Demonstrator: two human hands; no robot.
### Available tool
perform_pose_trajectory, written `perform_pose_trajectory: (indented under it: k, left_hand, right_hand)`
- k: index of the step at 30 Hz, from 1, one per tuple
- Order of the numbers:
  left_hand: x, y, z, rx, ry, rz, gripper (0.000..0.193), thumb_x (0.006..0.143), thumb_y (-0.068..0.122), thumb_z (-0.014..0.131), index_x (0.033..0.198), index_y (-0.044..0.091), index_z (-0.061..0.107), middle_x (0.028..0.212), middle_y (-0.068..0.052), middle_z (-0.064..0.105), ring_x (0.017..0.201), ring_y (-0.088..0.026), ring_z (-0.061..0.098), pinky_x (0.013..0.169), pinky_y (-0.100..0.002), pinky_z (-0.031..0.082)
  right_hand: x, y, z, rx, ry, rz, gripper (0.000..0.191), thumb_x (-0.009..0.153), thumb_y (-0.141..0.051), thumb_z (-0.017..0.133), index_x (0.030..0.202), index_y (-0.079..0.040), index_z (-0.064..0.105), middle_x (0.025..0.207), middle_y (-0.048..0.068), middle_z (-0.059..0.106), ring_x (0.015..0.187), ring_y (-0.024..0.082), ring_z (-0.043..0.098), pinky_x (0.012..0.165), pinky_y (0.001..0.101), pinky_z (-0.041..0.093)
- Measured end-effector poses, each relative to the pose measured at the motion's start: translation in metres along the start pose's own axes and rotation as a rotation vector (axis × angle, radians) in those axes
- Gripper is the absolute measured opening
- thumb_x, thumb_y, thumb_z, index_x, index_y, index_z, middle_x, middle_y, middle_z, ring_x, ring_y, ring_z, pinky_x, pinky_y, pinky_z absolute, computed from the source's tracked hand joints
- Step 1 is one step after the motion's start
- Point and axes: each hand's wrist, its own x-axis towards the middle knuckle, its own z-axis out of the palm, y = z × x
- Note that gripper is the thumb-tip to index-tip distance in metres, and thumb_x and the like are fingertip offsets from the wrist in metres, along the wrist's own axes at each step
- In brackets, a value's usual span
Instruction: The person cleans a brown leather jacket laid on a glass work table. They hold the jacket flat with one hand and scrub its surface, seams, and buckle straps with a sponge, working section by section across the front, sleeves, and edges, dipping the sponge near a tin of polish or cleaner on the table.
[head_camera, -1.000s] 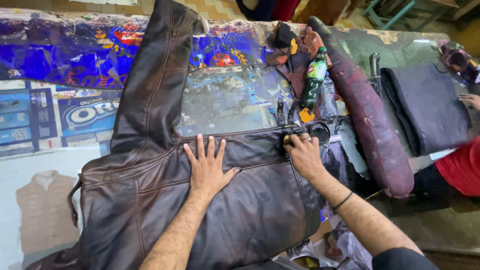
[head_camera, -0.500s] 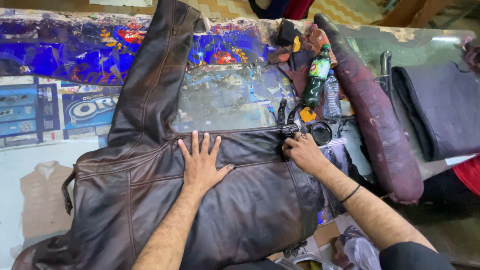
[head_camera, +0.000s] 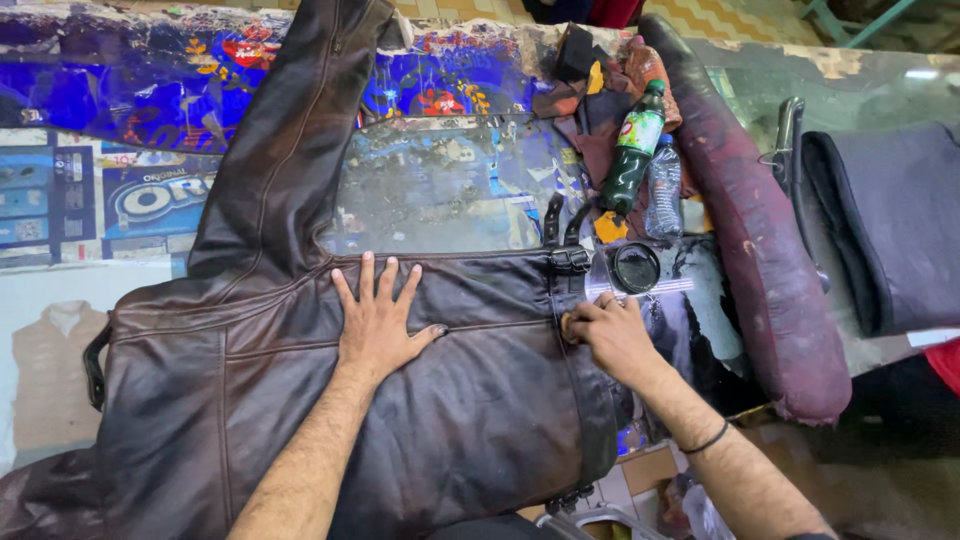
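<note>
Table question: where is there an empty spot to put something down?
The table is bare at its left edge, beside the brown leather jacket. Another free patch lies between the jacket's raised sleeve and the green bottle. Around the right hand it is crowded: bottles, a round black lid, leather scraps.

The left hand (head_camera: 378, 322) lies flat, palm down, fingers spread and pointing far, its forearm running back toward the near edge. To its right, the right hand (head_camera: 612, 335) is curled, fingertips pinched together, with a dark band on its wrist.
</note>
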Motion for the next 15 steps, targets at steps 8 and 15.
perform_pose_trajectory:
  k: [8,15]
  left_hand:
    - [-0.002,0.001,0.005,0.016,0.018,-0.008,0.1,0.072,0.074,0.067,0.152,0.019,0.045,0.156,-0.017,0.038,0.152,-0.045,0.016,0.114,-0.078,0.004]
    - [-0.002,0.002,0.006,0.022,0.005,-0.016,0.099,0.071,0.073,0.069,0.151,0.019,0.046,0.156,-0.016,0.039,0.152,-0.044,0.017,0.114,-0.078,0.005]
  right_hand:
    - [0.007,-0.02,0.018,0.043,0.286,0.07,0.031,0.077,-0.011,0.064,0.099,-0.026,0.078,0.114,-0.009,0.065,0.097,0.021,0.054,0.083,0.0426,0.037]
    - [0.021,-0.008,0.028,0.004,0.303,0.075,0.023,0.082,-0.017,0.062,0.098,-0.026,0.077,0.112,-0.009,0.063,0.1,0.022,0.055,0.083,0.0439,0.036]
